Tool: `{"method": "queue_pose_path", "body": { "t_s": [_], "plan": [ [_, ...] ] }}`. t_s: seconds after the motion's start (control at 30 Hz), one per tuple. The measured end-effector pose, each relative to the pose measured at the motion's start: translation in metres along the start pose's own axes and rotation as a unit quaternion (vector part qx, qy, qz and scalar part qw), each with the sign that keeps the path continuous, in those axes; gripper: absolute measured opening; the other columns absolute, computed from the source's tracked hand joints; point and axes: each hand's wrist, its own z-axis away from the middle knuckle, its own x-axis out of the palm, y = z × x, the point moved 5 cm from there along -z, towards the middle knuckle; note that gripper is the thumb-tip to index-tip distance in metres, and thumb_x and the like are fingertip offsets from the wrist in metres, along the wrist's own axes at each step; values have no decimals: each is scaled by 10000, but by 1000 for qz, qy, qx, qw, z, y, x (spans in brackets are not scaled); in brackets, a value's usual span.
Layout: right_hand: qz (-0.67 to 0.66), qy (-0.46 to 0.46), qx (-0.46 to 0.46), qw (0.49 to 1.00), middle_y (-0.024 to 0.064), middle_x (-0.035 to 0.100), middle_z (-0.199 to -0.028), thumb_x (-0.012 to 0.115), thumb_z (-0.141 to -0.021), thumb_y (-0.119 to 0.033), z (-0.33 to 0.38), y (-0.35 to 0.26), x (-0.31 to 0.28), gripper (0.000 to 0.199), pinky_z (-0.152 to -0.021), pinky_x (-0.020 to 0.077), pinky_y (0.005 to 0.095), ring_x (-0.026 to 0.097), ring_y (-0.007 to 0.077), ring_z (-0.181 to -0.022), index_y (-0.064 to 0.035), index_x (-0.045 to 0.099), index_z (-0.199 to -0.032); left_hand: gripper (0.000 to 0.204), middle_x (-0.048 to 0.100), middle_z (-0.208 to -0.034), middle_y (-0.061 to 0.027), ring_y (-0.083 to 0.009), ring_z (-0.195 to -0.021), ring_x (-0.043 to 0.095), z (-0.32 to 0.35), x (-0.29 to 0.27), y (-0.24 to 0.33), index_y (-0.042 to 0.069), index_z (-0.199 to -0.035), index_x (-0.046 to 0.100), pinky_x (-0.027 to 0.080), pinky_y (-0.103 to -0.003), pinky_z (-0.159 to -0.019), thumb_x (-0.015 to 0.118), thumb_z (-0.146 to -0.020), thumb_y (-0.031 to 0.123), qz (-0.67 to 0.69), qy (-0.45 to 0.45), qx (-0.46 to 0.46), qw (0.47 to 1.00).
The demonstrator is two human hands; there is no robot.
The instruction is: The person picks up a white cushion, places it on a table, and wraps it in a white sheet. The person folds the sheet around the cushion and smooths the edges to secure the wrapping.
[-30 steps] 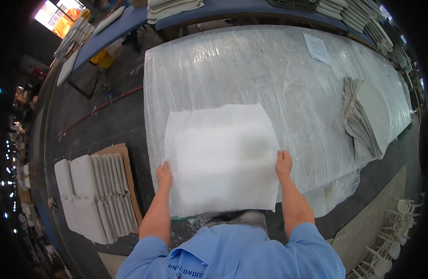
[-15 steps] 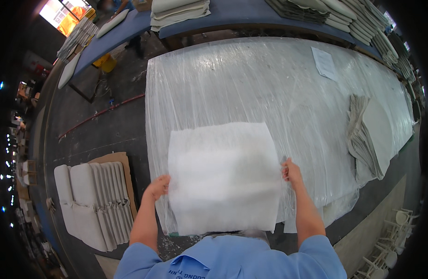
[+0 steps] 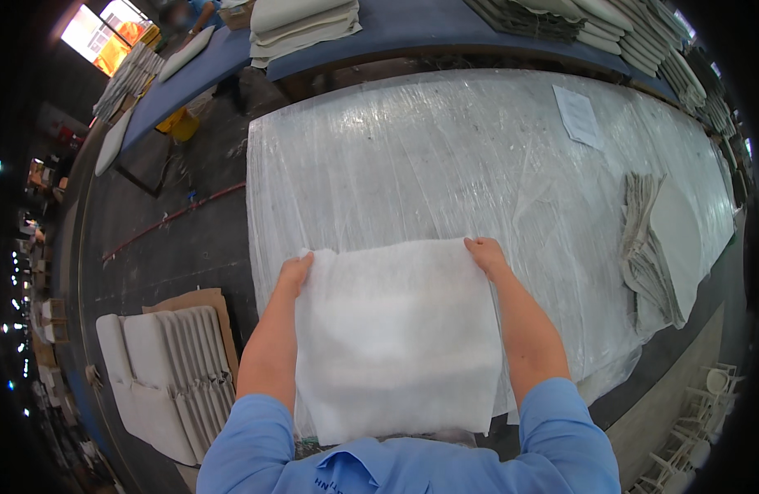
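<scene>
A square of soft white padding (image 3: 396, 329) lies spread out in front of me, over the plastic-wrapped surface (image 3: 379, 156). Its near edge reaches close to my blue shirt. My left hand (image 3: 297, 272) pinches the far left corner of the padding. At the far right corner my right hand (image 3: 487, 257) grips it in the same way, thumb and fingers closed on the edge. The far edge runs slightly wavy between both hands. Something under or behind the padding shows as a faint band across its middle.
Folded grey-beige covers (image 3: 651, 247) lie on the plastic at right, near a paper sheet (image 3: 576, 115). Padded cushions (image 3: 161, 370) stand in a row on the floor at left. Blue tables (image 3: 396, 41) with stacked covers line the back. White chairs (image 3: 692, 428) stand lower right.
Both hands have moved from the padding's sides up to its far corners and now grip them. The padding sits a little nearer to me.
</scene>
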Motion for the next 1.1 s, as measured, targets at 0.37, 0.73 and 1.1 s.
{"method": "queue_pose_path", "body": {
  "t_s": [0.37, 0.73, 1.1],
  "plan": [
    [36, 216, -86, 972, 189, 712, -904, 595, -1010, -297, 16, 19, -35, 303, -792, 504, 450, 668, 380, -855, -12, 686, -966, 442, 686, -1026, -282, -455, -978, 639, -2, -39, -3, -95, -1017, 647, 470, -513, -882, 515, -1056, 325, -89, 289, 209, 930],
    [42, 247, -95, 963, 202, 711, -910, 582, -1016, -278, 21, 25, -53, 305, -795, 502, 448, 670, 371, -846, 2, 684, -950, 409, 648, -926, -204, -336, -868, 602, 0, -58, -5, -77, -954, 624, 465, -443, -837, 524, -1065, 304, -87, 286, 201, 933],
    [-313, 60, 27, 947, 6, 595, -729, 606, -1038, -413, 31, 20, -31, 423, -641, 410, 325, 498, 151, -661, -38, 681, -858, 596, 701, -1199, -115, -275, -1107, 616, 13, -25, -13, -5, -1375, 598, 431, -390, -1032, 556, -1050, 493, 312, -40, 44, 948]
  ]
}}
